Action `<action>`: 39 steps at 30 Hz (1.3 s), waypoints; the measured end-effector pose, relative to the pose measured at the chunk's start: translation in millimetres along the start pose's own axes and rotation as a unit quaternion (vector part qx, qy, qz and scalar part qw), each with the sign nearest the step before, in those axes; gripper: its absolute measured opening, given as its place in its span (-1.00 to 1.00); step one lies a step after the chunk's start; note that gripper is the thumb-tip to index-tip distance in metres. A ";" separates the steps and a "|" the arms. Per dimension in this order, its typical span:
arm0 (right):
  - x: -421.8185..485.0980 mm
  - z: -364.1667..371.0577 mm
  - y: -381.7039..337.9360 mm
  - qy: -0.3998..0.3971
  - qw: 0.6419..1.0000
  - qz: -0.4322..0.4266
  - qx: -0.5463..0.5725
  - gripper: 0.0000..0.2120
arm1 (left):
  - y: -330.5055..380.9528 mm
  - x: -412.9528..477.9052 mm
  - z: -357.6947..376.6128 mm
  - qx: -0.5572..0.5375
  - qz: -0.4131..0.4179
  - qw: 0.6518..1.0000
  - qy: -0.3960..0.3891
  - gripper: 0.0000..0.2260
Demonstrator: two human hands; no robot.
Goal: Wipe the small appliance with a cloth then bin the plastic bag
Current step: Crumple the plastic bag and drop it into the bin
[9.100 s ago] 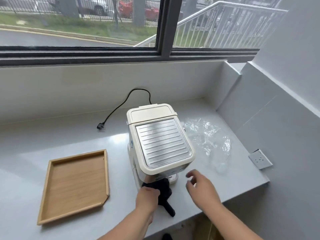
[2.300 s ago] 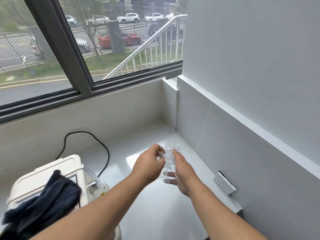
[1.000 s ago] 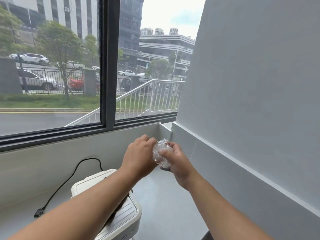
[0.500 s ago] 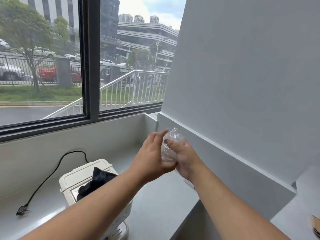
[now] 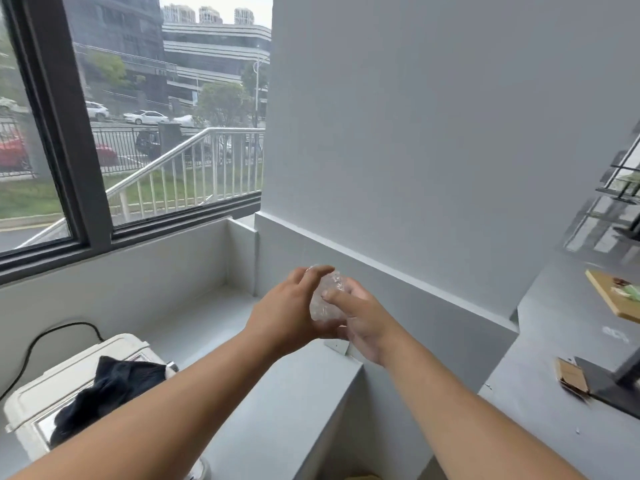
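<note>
The clear plastic bag (image 5: 323, 299) is crumpled into a small ball, pressed between my left hand (image 5: 287, 311) and my right hand (image 5: 360, 315), held up in the air above the right end of the grey counter (image 5: 263, 410). The cream small appliance (image 5: 55, 386) stands at the lower left with the dark cloth (image 5: 107, 386) lying bunched on its ribbed top. My left forearm hides part of the appliance's front. No bin is in view.
A black power cord (image 5: 45, 341) runs behind the appliance. A white wall socket (image 5: 337, 346) sits on the right wall by the counter's end. Further right, a second grey surface (image 5: 536, 403) carries a wooden board (image 5: 616, 299), a small brown box (image 5: 571, 377) and a black stand.
The view has swung further right, bringing the second surface with the wooden board into sight. My hands still squeeze the balled bag between them; the cloth stays on the appliance.
</note>
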State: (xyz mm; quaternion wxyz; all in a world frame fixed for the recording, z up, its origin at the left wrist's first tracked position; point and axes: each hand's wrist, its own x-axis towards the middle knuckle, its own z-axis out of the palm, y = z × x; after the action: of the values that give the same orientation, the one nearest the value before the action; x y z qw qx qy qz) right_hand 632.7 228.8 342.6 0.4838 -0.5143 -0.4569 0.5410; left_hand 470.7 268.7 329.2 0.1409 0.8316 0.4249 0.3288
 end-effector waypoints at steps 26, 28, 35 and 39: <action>27.9 -200.8 163.3 0.155 0.840 0.078 -0.514 -0.35 | -16.5 27.4 243.0 0.102 -0.073 0.967 -0.220 -0.03; 30.4 -205.1 180.5 0.149 0.837 0.083 -0.520 -0.36 | -22.4 21.1 255.1 0.106 -0.080 0.964 -0.232 -0.03; 40.1 -218.5 233.3 0.133 0.829 0.110 -0.531 -0.36 | -43.3 6.6 298.0 0.124 -0.094 0.953 -0.259 -0.05; 38.4 -224.5 261.5 0.123 0.830 0.132 -0.528 -0.37 | -59.8 -9.4 318.2 0.122 -0.109 0.948 -0.273 -0.06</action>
State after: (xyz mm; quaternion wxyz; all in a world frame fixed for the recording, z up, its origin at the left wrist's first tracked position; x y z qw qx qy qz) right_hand 842.7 236.4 66.8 0.1146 -0.8089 -0.5376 0.2085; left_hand 642.1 311.4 57.8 0.1843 0.8488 0.4953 0.0181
